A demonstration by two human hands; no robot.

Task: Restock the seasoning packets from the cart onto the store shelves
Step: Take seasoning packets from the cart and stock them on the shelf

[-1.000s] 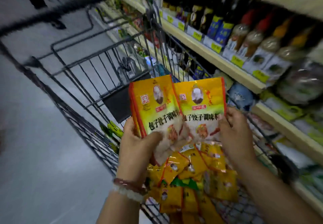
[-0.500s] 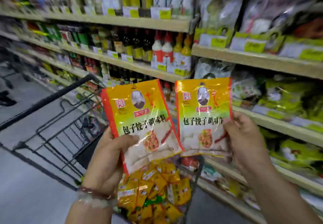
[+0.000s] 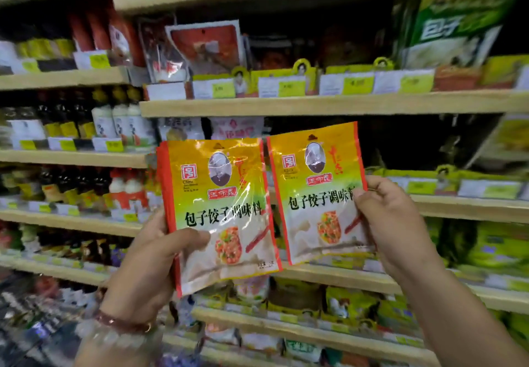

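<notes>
Head view is showing two yellow-and-red seasoning packets being held up side by side in front of the store shelves, both upright with their printed faces toward the camera. The left packet [image 3: 219, 212] is sitting slightly lower and tilting a little, its right edge just beside the left edge of the right packet [image 3: 317, 192], which may be touching it. The left hand [image 3: 148, 266] is gripping the left packet at its lower left corner, thumb lying across the front and fingers curling behind; a further red edge is showing behind this packet, so it may be more than one, though that cannot be told. The right hand [image 3: 392, 223] is pinching the right packet along its right edge, thumb on the front and fingers behind. A beaded bracelet [image 3: 123, 323] is circling the left wrist. Behind the packets, wooden shelf boards [image 3: 315, 104] are running across the frame, carrying yellow price tags [image 3: 292, 87] along their fronts. Dark sauce bottles [image 3: 65, 183] are standing on the shelves to the left, red pouches [image 3: 206, 49] are leaning on the upper shelf, a large green bag [image 3: 458, 20] is standing at upper right, and green-yellow packs [image 3: 492, 246] are filling the shelf to the right of the right hand.
</notes>
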